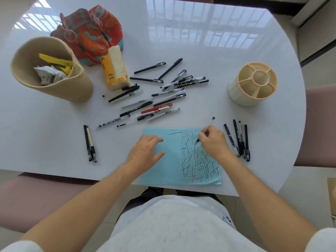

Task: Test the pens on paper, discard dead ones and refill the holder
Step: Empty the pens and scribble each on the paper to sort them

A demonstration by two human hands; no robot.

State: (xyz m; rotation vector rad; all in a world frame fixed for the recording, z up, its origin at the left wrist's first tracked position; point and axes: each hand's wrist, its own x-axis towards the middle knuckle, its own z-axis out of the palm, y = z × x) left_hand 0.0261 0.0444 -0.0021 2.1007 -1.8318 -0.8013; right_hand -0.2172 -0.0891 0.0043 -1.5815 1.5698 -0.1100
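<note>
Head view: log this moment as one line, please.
right hand: grips pen, tip on blue paper | left hand: flat, steadying paper | holder: empty | untested pile: remains

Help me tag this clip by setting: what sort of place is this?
Probably a home dining area rather than an office: a glossy white round-edged table with padded pink chairs drawn up, a patterned cloth bag and a tissue pack beside the scattered pens. Window reflections suggest daylight indoors.
</note>
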